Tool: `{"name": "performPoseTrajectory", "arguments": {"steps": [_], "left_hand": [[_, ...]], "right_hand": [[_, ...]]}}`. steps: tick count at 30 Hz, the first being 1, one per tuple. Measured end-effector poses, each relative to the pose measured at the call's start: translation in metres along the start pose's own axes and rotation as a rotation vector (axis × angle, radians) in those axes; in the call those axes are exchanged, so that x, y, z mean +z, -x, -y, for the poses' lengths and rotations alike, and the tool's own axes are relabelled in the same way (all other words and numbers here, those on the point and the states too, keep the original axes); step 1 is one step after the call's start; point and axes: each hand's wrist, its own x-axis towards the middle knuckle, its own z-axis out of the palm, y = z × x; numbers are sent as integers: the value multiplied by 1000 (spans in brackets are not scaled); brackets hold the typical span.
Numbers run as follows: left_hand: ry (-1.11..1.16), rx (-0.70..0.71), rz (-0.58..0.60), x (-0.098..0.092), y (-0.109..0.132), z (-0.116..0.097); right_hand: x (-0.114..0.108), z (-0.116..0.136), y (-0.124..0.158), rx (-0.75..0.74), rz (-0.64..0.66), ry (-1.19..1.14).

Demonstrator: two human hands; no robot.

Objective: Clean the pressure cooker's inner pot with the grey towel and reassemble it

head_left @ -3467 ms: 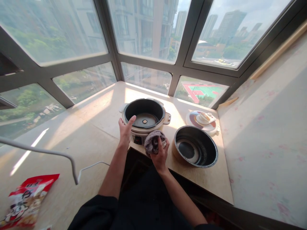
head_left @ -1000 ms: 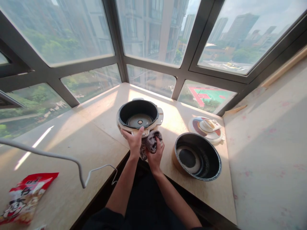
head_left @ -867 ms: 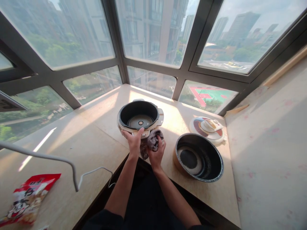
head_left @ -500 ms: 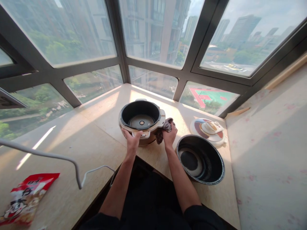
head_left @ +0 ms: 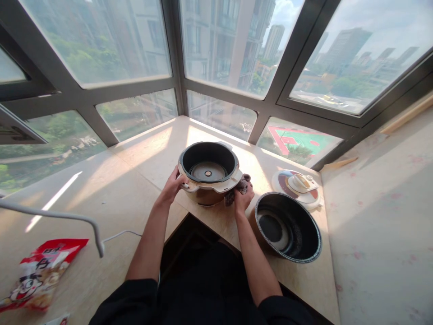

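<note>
A pressure cooker body (head_left: 206, 197), with a black inside and a pale rim with side lugs, stands upright on the stone counter near the window corner. My left hand (head_left: 173, 184) grips the left part of its rim, thumb on top by the handle. In my right hand (head_left: 244, 197) is a crumpled dark brown cloth (head_left: 242, 184), pressed against the cooker's right side below the rim. The black inner pot (head_left: 287, 228) sits close to my right forearm, tilted in view. Behind it lies the white and brown cooker lid (head_left: 298, 187).
A red snack bag (head_left: 42, 275) lies on the counter (head_left: 115, 216) at the left. A grey cable (head_left: 72, 217) crosses above it. Window frames (head_left: 182, 97) rise behind the cooker, and a papered wall (head_left: 382, 216) bounds the right side.
The cooker body has turned, its front handle swinging to the left. My left hand has shifted from the front to its left side. The cloth stays in my right hand against the right side.
</note>
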Motion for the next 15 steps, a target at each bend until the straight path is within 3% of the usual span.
{"name": "performPoseTrajectory", "arguments": {"steps": [5,10,12,15], "left_hand": [[40,-57,219,-35,-34,-15],[39,-119,300,-52,-53,-24],[26,-135,233,-50,-54,-24],[-30,-89,-63,-43,-49,-15]], "right_hand": [[-1,-21,44,63,46,26],[-10,-30,91,71,141,-27],[-15,-27,107,55,172,-66],[-21,-13,123,-23,176,-118]]}}
